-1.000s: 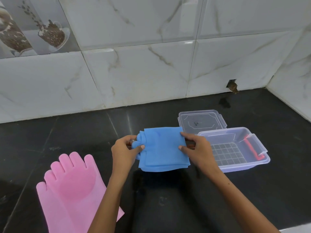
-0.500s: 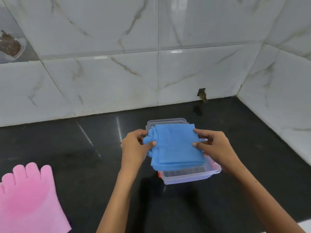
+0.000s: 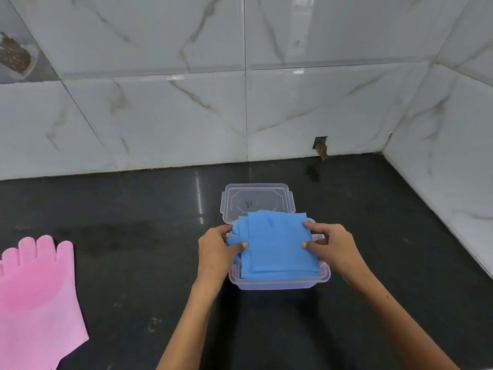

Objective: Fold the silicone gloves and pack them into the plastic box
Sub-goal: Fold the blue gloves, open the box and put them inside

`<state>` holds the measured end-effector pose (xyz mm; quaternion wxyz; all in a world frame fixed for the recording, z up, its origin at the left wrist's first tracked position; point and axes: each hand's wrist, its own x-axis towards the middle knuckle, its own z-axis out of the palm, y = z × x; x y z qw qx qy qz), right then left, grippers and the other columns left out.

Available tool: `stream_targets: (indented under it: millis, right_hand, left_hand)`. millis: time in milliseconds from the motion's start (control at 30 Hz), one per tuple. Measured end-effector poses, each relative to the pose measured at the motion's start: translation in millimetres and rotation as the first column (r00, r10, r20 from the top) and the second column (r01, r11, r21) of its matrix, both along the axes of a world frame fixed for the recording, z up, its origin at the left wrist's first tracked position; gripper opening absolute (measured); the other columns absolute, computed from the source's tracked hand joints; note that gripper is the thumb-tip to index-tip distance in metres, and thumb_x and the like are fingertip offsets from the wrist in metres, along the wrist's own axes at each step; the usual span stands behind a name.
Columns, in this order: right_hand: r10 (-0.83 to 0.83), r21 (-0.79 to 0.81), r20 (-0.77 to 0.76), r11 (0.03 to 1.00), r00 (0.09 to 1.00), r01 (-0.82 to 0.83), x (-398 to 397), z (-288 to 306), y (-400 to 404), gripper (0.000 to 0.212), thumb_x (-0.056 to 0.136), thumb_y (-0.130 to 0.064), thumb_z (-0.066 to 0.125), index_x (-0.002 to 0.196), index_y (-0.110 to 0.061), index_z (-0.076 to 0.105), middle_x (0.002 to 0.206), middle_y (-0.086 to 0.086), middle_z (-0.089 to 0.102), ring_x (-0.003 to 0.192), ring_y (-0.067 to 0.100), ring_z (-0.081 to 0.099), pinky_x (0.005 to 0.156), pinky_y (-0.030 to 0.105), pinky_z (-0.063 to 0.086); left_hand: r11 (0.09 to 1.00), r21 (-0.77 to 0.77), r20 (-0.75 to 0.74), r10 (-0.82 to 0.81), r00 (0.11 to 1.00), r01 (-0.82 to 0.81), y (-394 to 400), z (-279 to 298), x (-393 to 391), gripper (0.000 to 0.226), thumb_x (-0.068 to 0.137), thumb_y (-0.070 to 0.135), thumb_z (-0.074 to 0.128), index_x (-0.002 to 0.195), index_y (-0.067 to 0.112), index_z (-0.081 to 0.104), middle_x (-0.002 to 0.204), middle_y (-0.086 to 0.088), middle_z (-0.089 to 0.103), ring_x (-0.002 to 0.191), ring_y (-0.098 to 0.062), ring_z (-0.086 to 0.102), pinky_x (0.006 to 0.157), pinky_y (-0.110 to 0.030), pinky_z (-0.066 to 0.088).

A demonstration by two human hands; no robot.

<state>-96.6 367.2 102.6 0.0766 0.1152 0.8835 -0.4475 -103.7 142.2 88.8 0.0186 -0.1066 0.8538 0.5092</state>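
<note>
A folded blue silicone glove (image 3: 277, 244) lies across the top of the clear plastic box (image 3: 280, 283) on the black counter, covering most of its opening. My left hand (image 3: 216, 252) pinches the glove's left side, where the blue fingers bunch up. My right hand (image 3: 330, 247) pinches its right edge, thumb on top. A pink silicone glove (image 3: 34, 295) lies flat and unfolded at the far left, fingers pointing away from me.
The box's clear lid (image 3: 257, 200) lies flat just behind the box. The black counter (image 3: 133, 263) meets marble-tiled walls at the back and on the right. A small hole (image 3: 321, 146) shows in the back wall.
Both hands carried the folded blue glove to the right, from beside the box to over it, and lowered it onto the box's opening. The view shifted right, so the pink glove sits at the left edge.
</note>
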Motion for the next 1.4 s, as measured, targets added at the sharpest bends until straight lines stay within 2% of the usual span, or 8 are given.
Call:
stream_targets:
  millis: [233,400,700,933,1067,1200,1300,1400]
  right_hand:
    - [0.041,0.180,-0.002,0.983,0.999,-0.040,-1.9,-7.7,0.9,0.049,0.084,-0.020,0.068,0.131,-0.022,0.054,0.133,0.005,0.050,0.092,0.016,0.064,0.095,0.032,0.048]
    - [0.041,0.213,-0.004,0.976,0.999,-0.039,0.4,-10.2,6.8,0.049,0.084,-0.022,0.068,0.131,-0.023,0.054,0.131,0.004,0.051,0.096,0.017,0.062,0.094,0.031,0.049]
    - [0.004,0.181,-0.058,0.984,0.998,0.006,8.2,-7.1,16.4,0.049,0.079,-0.019,0.072,0.126,-0.021,0.059,0.137,0.003,0.048,0.086,0.014,0.064,0.086,0.025,0.050]
    - [0.069,0.199,-0.010,0.978,0.998,-0.066,6.4,-8.9,23.0,0.052,0.080,-0.020,0.072,0.130,-0.021,0.056,0.146,0.000,0.044,0.096,0.017,0.064,0.093,0.033,0.051]
    - [0.121,0.257,0.012,0.959,0.993,-0.120,6.7,-9.0,19.6,0.057,0.081,-0.023,0.072,0.134,-0.023,0.051,0.150,0.000,0.038,0.082,0.011,0.063,0.088,0.027,0.049]
    - [0.213,0.608,-0.007,0.776,0.977,-0.165,13.8,-7.0,14.9,0.060,0.082,-0.038,0.068,0.137,-0.034,0.044,0.155,-0.006,0.027,0.125,0.020,0.047,0.099,0.035,0.045]
    - [0.474,0.694,-0.044,0.648,0.880,-0.314,16.9,-2.5,16.3,0.059,0.084,-0.045,0.062,0.139,-0.039,0.039,0.157,-0.012,0.016,0.142,0.016,0.021,0.110,0.034,0.033]
    - [0.660,0.716,0.092,0.476,0.745,-0.510,12.1,-3.5,19.9,0.064,0.090,-0.053,0.046,0.146,-0.039,0.020,0.157,-0.013,-0.004,0.147,0.013,-0.003,0.118,0.034,0.000]
  left_hand:
    - [0.996,-0.087,-0.002,-0.010,1.000,0.009,4.1,-3.9,-0.7,0.039,0.075,0.016,0.078,0.113,0.014,0.067,0.088,0.009,0.062,0.078,-0.009,0.062,0.066,-0.014,0.048]
    - [0.995,-0.095,-0.013,-0.028,1.000,0.027,8.8,-6.4,3.0,0.036,0.076,0.017,0.078,0.111,0.012,0.068,0.082,0.013,0.060,0.070,-0.001,0.059,0.054,-0.006,0.043]
    - [0.990,-0.132,0.006,-0.056,0.998,0.056,20.6,-5.8,6.8,0.046,0.079,0.023,0.075,0.121,0.011,0.062,0.113,-0.005,0.064,0.099,-0.017,0.062,0.092,-0.034,0.054]
    - [0.981,-0.185,0.011,-0.054,0.998,0.056,23.5,-9.3,7.2,0.048,0.078,0.024,0.076,0.122,0.011,0.060,0.112,-0.006,0.061,0.099,-0.017,0.060,0.090,-0.029,0.050]
    - [0.959,-0.277,0.005,-0.068,0.998,0.066,23.8,-4.6,11.6,0.048,0.081,0.027,0.073,0.125,0.013,0.059,0.111,-0.005,0.057,0.091,-0.011,0.053,0.091,-0.028,0.048]
    - [0.809,-0.588,-0.129,-0.128,0.983,0.028,20.3,10.7,19.7,0.054,0.081,0.043,0.069,0.128,0.023,0.054,0.121,-0.001,0.053,0.105,-0.014,0.051,0.082,-0.025,0.049]
    - [0.726,-0.686,-0.349,-0.391,0.852,0.052,12.6,17.9,21.0,0.051,0.076,0.039,0.075,0.122,0.020,0.063,0.128,-0.005,0.060,0.116,-0.024,0.058,0.085,-0.033,0.054]
    - [0.456,-0.841,-0.127,-0.690,0.712,0.292,13.3,14.3,20.2,0.058,0.090,0.046,0.055,0.140,0.019,0.045,0.155,-0.007,0.027,0.144,-0.026,0.026,0.117,-0.038,0.015]
